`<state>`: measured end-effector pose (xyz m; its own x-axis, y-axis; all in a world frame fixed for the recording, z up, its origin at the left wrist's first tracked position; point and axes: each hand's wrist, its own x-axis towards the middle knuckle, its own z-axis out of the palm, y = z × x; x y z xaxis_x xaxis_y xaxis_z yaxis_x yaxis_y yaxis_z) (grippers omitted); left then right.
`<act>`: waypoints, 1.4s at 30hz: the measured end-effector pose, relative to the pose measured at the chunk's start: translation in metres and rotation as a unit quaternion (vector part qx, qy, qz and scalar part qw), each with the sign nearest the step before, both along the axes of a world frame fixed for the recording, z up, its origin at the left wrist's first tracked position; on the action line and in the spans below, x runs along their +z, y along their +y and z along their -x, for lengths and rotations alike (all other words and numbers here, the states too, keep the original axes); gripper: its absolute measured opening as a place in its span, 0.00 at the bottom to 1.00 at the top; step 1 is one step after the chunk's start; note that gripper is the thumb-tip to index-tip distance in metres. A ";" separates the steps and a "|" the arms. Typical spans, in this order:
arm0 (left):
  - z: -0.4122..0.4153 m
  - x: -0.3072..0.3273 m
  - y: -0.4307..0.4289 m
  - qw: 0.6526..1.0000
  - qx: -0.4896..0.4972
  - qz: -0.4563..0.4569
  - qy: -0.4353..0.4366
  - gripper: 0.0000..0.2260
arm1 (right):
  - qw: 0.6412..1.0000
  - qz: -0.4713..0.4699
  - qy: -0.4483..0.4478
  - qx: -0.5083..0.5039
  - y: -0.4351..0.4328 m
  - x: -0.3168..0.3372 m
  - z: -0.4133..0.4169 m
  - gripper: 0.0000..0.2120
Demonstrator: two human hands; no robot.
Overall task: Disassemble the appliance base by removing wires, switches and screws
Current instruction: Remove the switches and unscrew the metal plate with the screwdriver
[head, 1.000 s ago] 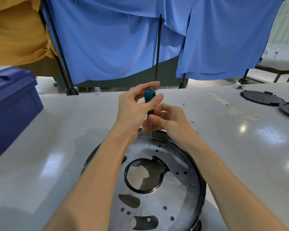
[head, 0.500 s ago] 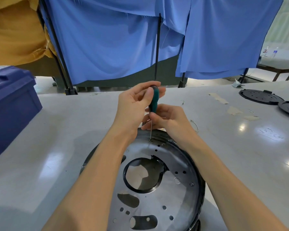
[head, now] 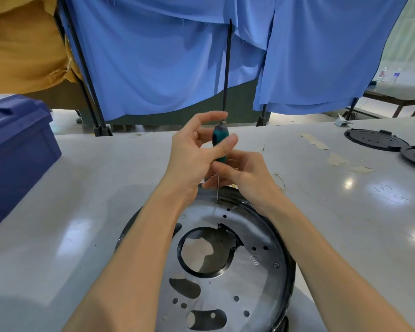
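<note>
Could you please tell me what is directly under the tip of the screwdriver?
The screwdriver tip sits on a small screw near the far rim of the metal base plate. Whatever the screw fastens beneath the plate is covered.

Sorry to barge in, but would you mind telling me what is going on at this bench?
A person is working a green-handled screwdriver on a screw near the far rim of the round metal appliance base, which lies flat on the grey table. The left hand pinches the handle, while the right hand grips the tool just below it, steadying the upright shaft. Another screw sits in the plate on its right side.
</note>
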<state>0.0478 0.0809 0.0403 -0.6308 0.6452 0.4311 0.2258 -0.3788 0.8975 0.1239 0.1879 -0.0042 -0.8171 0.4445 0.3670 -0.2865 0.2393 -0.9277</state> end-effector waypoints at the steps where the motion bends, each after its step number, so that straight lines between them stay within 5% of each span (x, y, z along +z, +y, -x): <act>1: -0.001 0.001 0.000 1.000 -0.011 0.010 -0.011 0.09 | 1.000 0.006 -0.004 -0.001 0.001 0.000 -0.001 0.06; 4: -0.001 0.000 0.002 0.999 -0.028 0.022 -0.023 0.09 | 1.000 0.017 -0.004 0.002 0.001 0.001 -0.002 0.07; 7: -0.001 -0.001 0.002 1.000 0.005 -0.002 -0.019 0.14 | 1.000 0.002 0.003 -0.007 -0.001 0.002 -0.002 0.20; 11: 0.000 0.001 0.001 1.000 0.003 0.022 0.004 0.11 | 1.000 0.019 0.000 -0.014 0.001 0.000 -0.001 0.04; 14: 0.000 0.001 0.001 1.000 -0.009 0.021 -0.002 0.10 | 1.000 0.021 -0.003 -0.009 0.001 0.001 -0.002 0.05; 17: 0.001 0.000 0.000 1.000 -0.010 -0.004 -0.005 0.08 | 1.000 0.016 0.009 -0.013 0.000 0.002 -0.002 0.18; 21: 0.002 0.001 -0.001 1.000 0.001 0.019 0.015 0.09 | 1.000 0.011 0.003 -0.019 0.002 0.001 -0.001 0.07; 25: 0.002 0.000 0.000 1.000 0.007 0.007 0.009 0.07 | 1.000 0.008 0.005 -0.012 0.001 0.002 -0.003 0.11; 27: 0.002 -0.002 0.001 0.999 0.032 -0.006 0.006 0.14 | 1.000 -0.008 0.001 -0.011 -0.001 0.002 -0.002 0.18; 30: 0.002 -0.001 0.001 1.000 -0.021 0.018 0.004 0.17 | 1.000 -0.013 -0.001 -0.018 0.000 0.001 -0.002 0.06; 37: 0.004 0.001 -0.001 0.999 0.034 -0.012 0.019 0.09 | 1.000 -0.026 -0.004 -0.014 -0.002 0.002 -0.001 0.14; 40: 0.003 0.000 0.000 1.000 0.011 0.013 -0.002 0.11 | 1.000 -0.029 -0.003 -0.010 0.000 0.001 -0.001 0.05; 42: 0.002 0.001 0.001 0.999 -0.021 0.030 0.005 0.11 | 1.000 -0.017 -0.007 -0.007 0.000 0.000 -0.002 0.07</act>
